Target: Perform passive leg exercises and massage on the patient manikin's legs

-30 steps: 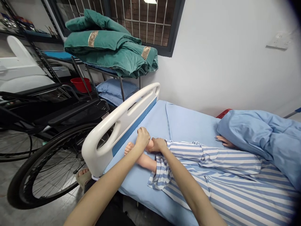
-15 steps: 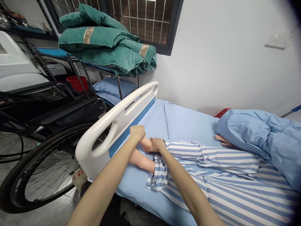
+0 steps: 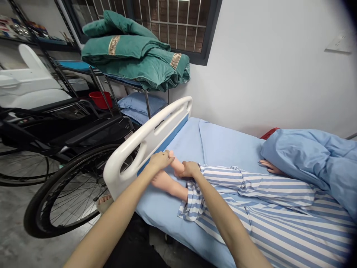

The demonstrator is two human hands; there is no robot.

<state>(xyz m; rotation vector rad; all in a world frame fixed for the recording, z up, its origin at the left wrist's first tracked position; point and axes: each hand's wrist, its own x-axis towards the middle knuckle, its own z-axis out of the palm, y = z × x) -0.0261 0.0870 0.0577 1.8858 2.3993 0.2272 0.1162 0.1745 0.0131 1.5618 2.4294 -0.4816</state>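
A manikin with smooth pink legs lies on the bed in blue-and-white striped trousers [image 3: 267,186]. My left hand [image 3: 161,160] is over the toe end of its far foot [image 3: 171,155], fingers curled across it. Around the far lower leg [image 3: 177,166], just above the ankle, my right hand [image 3: 191,169] is closed, next to the trouser hem. The near lower leg [image 3: 174,188] rests on the sheet below my hands, its foot partly hidden by my left forearm. How my left fingers wrap beneath the foot is hidden.
The white footboard [image 3: 147,130] stands just beyond the feet. A wheelchair [image 3: 75,186] is close on the left. Folded green quilts [image 3: 134,56] lie on a rack behind. A blue cover [image 3: 304,156] is bunched at right, with the manikin's hand [image 3: 271,166] under its edge.
The view has shifted left, so the bed appears farther right. My left hand has changed from a fist-like grip to a flatter hold, showing more of the far foot. My right hand keeps its hold.
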